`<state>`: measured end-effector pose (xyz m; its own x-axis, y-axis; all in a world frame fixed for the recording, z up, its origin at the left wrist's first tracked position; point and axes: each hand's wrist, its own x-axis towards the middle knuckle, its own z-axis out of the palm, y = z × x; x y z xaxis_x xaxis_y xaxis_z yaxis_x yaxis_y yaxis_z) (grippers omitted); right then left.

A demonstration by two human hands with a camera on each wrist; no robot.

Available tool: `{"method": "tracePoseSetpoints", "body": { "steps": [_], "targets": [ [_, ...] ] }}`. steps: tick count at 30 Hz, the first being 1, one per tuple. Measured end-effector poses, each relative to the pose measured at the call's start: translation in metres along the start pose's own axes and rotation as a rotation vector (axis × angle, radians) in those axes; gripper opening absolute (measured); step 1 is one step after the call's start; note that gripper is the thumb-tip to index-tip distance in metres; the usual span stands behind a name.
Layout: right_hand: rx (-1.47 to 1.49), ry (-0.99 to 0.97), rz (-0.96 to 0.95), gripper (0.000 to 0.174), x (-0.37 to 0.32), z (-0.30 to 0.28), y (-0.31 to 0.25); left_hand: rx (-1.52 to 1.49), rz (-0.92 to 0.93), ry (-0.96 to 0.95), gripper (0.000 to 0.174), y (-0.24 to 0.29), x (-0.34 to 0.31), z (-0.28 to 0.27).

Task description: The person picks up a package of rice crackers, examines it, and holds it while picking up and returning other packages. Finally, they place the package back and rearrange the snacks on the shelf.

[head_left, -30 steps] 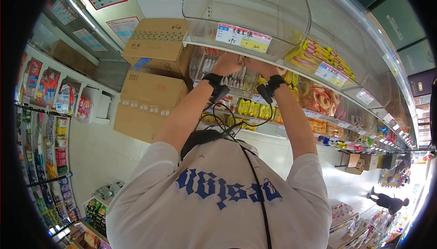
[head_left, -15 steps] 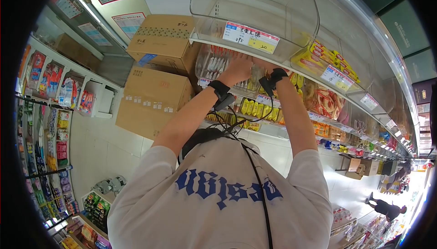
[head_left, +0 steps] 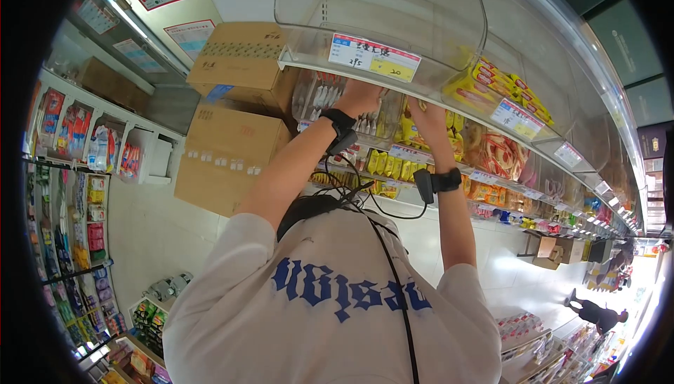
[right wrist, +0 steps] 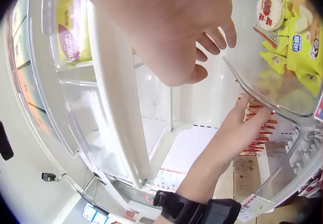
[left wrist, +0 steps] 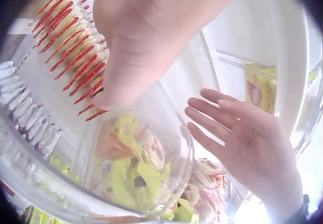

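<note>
My left hand [head_left: 359, 96] reaches into a clear plastic bin under the upper shelf. In the left wrist view, its thumb side [left wrist: 126, 83] lies against the end of a row of flat packets [left wrist: 68, 47] with red crimped edges. From the right wrist side, the thumb and a finger of the left hand [right wrist: 227, 138] show apart at that row; the other fingers are hidden, so I cannot tell whether they grip a packet. My right hand [head_left: 430, 118] hovers right of it, near yellow snack bags [right wrist: 303, 47], palm bare, fingers loosely extended.
A transparent divider [left wrist: 189, 148] stands between the red-edged packets and the yellow bags. White packets [left wrist: 30, 108] line the bin's left side. Overhead is a shelf edge with a price tag [head_left: 375, 57]. Cardboard boxes [head_left: 228, 152] are stacked on the left.
My right hand has drawn back from beside the left hand, toward my body and slightly right. The left hand stays in the bin by the red-edged packets.
</note>
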<state>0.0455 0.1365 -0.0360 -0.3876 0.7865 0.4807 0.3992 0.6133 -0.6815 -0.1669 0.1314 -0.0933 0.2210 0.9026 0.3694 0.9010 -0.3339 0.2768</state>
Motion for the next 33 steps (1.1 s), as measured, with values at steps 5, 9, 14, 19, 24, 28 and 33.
{"method": "tracePoseSetpoints", "body": {
  "steps": [5, 9, 14, 19, 24, 28, 33],
  "targets": [
    [0.193, 0.084, 0.189, 0.025, -0.02, -0.011, -0.011, -0.077, -0.032, -0.122, 0.047, -0.009, 0.011, 0.002],
    [0.042, 0.037, 0.191, 0.026, -0.036, -0.022, -0.013, -0.19, 0.001, -0.03, 0.041, -0.023, 0.012, 0.018],
    [0.057, -0.154, 0.118, 0.026, -0.021, -0.026, -0.042, -0.199, -0.076, -0.059, 0.036, 0.012, -0.026, -0.011],
    [0.057, -0.274, -0.042, 0.023, 0.019, 0.021, -0.038, -0.17, -0.076, -0.452, 0.05, 0.05, -0.083, -0.06],
    [-0.374, -0.522, -0.177, 0.029, 0.051, 0.071, -0.001, -0.122, -0.111, -0.389, 0.056, 0.047, -0.109, -0.039],
    [-0.572, -0.44, -0.316, 0.029, 0.063, 0.096, 0.022, -0.098, -0.057, -0.329, 0.056, 0.041, -0.119, -0.032],
    [-0.534, -0.474, -0.253, 0.03, 0.07, 0.105, 0.031, -0.08, -0.005, -0.214, 0.055, 0.041, -0.128, -0.027]
  ]
}}
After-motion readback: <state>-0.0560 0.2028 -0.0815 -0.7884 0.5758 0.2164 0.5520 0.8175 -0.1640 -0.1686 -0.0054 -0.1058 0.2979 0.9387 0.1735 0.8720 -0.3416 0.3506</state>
